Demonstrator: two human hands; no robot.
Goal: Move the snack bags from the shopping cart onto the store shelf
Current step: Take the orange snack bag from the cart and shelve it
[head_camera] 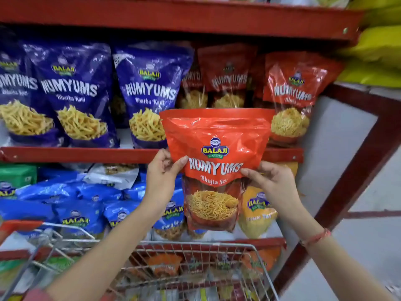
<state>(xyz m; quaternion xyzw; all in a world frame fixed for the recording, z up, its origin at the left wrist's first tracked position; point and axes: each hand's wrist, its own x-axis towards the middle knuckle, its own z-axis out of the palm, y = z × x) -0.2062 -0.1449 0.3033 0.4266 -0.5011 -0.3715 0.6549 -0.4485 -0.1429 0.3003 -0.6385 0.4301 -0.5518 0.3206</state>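
**Red Bhujia Sev bag held upright in both hands, in front of the middle shelf**

Left hand [161,170]: thumb on the front of the red bag [217,153], at the left edge beside the "NUMYUMS" lettering, remaining fingers wrapped behind. Clamped on the bag.

Right hand [273,183]: fingertips pinch the bag's right edge at the same height, thumb side on the front face. Also gripping. Red thread band on that wrist [315,237].

Bag is upright, label facing the camera, clear of the cart and not touching any shelf. Its top seal sits level with the lower half of the bags on the middle shelf; its bottom hangs in front of the lower shelf stock.

Around it:
- Middle shelf rail [76,154], red metal, runs behind the bag at thumb height.
- Same-type red bags [293,94] stand on that shelf behind and to the right; more of them sit further back, blurred.
- Purple Numyums bags [149,94] fill the shelf to the left, the nearest just beside the held bag's top-left corner.
- Lower shelf: blue bags [71,213] lying piled on the left, a yellow bag [257,211] just right of the held bag, partly hidden by it.
- Shopping cart [195,253], wire basket, directly below the arms; a few packets inside, too blurred to read.
- Yellow sacks [377,46] stacked on the neighbouring rack, upper right.
- Top shelf rail [173,16] well above the bag.
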